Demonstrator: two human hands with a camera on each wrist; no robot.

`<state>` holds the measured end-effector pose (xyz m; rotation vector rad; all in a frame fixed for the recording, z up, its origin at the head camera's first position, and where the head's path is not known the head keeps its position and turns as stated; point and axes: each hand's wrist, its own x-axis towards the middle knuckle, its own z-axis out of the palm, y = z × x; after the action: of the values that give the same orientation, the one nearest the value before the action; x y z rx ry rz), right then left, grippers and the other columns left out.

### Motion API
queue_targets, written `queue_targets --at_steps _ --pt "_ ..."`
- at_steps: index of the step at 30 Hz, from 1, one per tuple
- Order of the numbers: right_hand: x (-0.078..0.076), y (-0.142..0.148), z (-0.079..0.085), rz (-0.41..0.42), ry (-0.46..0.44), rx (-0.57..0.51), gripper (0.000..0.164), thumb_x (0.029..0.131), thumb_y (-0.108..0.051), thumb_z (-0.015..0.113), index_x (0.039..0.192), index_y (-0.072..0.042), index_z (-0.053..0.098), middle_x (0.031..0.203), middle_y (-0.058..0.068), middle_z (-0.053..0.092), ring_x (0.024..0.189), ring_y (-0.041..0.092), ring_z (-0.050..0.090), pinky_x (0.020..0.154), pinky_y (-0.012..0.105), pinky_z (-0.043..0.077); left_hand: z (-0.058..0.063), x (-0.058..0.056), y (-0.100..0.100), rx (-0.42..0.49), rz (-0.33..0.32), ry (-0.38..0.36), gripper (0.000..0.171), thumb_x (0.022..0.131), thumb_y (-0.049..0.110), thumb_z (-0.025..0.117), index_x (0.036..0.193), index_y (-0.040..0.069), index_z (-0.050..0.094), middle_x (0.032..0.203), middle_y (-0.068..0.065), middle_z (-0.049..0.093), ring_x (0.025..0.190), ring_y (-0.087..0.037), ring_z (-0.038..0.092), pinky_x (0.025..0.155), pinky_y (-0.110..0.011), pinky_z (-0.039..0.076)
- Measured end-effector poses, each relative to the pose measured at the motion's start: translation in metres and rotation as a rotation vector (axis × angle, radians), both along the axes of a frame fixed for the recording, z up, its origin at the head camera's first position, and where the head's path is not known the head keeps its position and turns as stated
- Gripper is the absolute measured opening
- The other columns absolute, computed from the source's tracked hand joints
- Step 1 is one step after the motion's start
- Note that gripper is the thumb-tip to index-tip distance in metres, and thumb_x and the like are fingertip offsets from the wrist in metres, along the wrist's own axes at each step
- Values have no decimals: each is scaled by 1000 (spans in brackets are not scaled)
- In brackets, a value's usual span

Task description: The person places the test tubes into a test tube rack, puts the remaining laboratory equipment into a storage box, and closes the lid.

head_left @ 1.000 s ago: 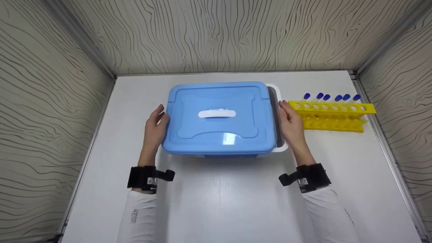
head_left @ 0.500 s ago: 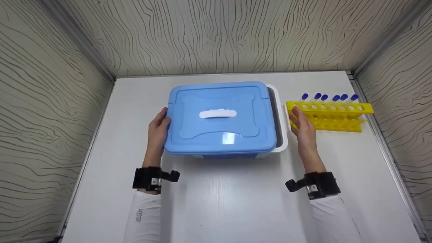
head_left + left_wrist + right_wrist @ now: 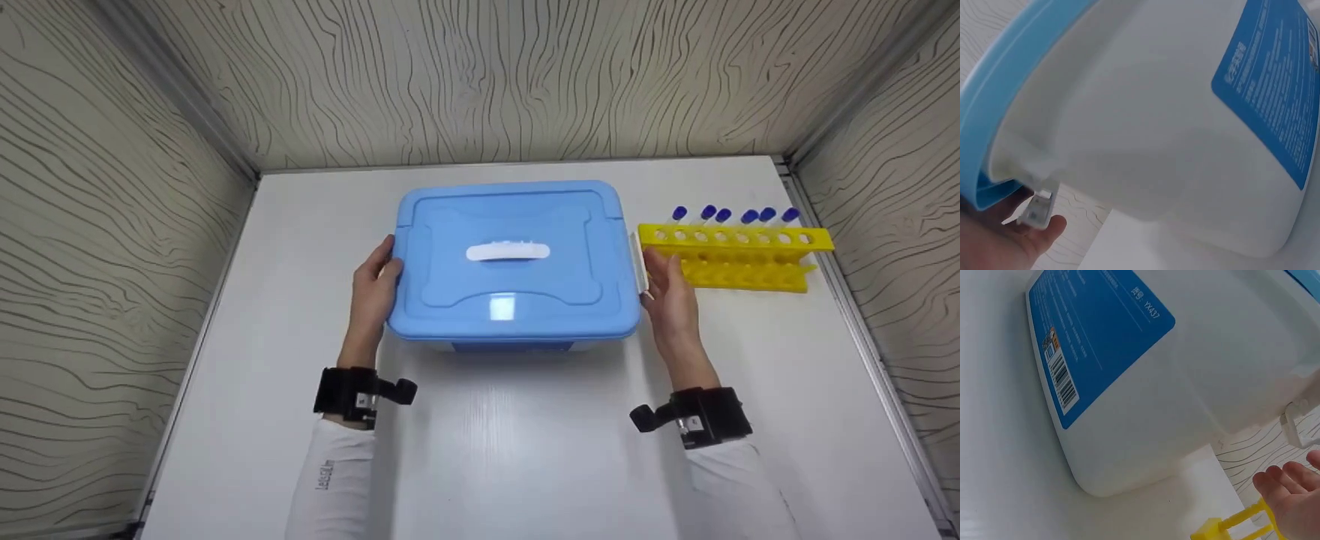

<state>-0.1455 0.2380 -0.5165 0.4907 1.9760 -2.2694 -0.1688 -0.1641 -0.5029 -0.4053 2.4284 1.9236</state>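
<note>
A storage box with a pale body and dark blue label stands on the table. Its light blue lid covers the top and bears a white handle. My left hand rests against the lid's left end, thumb at the edge. In the left wrist view, a small white latch hangs beside that hand's fingers. At the right end, a white latch sticks out from the box, and my right hand is beside it, fingertips right at the latch in the head view. In the right wrist view its fingers are relaxed.
A yellow test tube rack stands right of the box, close behind my right hand. Several blue-capped tubes lean behind its top rail. Wood-patterned walls border the white table at the back and sides.
The lid has slid to the right with my left hand and now covers the open strip at the box's right end. My right hand moved right, then back in toward the latch, which now projects outward.
</note>
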Motion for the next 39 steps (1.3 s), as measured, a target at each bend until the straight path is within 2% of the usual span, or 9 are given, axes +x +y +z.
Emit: queue_targets --at_steps 3,9,15,19,23,27,31,37,39 --pt "-1 -4 2 -2 13 -57 71 103 -60 20 158 -15 26 168 -1 19 157 16 13 129 40 10 -1 -2 8 -34 1 8 53 101 23 44 153 15 38 160 -3 38 153 -20 29 126 -37 23" --pt "-5 -8 5 -4 4 -172 68 104 -56 15 158 -16 27 168 -6 18 157 11 4 129 39 -2 -2 -1 10 -16 34 17 53 101 24 45 153 16 39 160 -3 39 151 -20 31 125 -36 26" --pt "-6 -7 5 18 -55 -326 68 103 -60 13 159 -23 22 169 -11 12 158 17 -7 129 41 -7 -8 -1 3 125 136 2 54 103 27 46 155 17 35 163 2 34 152 -17 28 125 -33 25" --pt "-6 -6 3 6 -89 -425 67 102 -62 17 159 -27 21 168 -14 13 158 16 -8 129 39 -3 -15 0 0 301 188 -27 52 105 31 43 154 15 38 161 2 36 154 -14 24 126 -31 22" --pt "-5 -5 1 -36 -119 -552 67 101 -62 22 159 -29 19 168 -16 12 157 14 -7 130 36 1 -24 5 0 587 195 -21 52 106 32 40 154 13 36 163 1 32 154 -14 22 126 -29 23" --pt "-6 -5 -1 -115 -124 -771 66 102 -60 25 159 -29 20 167 -16 15 157 10 -1 130 33 5 -31 9 2 858 220 -15 50 106 34 38 153 16 38 164 2 27 154 -16 23 123 -30 29" --pt "-5 -6 -3 -183 -95 -963 65 102 -59 26 158 -26 25 167 -14 18 157 10 7 130 33 7 -33 13 5 1016 243 1 52 106 38 33 152 15 37 164 0 27 153 -21 25 122 -34 32" --pt "-4 -10 -6 -243 -67 -1111 63 102 -59 30 155 -26 34 166 -11 22 156 12 13 129 34 10 -30 15 10 1221 246 8 56 105 42 30 153 12 36 162 -4 32 152 -24 28 123 -39 31" --pt "-4 -12 -5 -256 -63 -1145 62 102 -58 31 154 -26 37 165 -11 25 156 12 15 129 34 11 -29 14 10 1250 250 7 56 105 41 31 153 12 37 161 -5 33 151 -24 31 122 -40 32"
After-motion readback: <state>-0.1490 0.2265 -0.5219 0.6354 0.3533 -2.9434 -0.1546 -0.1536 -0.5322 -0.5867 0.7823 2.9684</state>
